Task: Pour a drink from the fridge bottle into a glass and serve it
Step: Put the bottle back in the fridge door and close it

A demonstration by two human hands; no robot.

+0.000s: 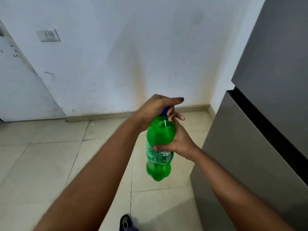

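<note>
Both hands on the green bottle

My right hand [179,144] wraps the middle of the green bottle [159,147], fingers closed around it just above the label, holding it upright in the air over the tiled floor [50,155]. My left hand [155,109] is closed over the blue cap [165,110], forefinger sticking out straight. The grey fridge [266,114] stands to my right
</note>
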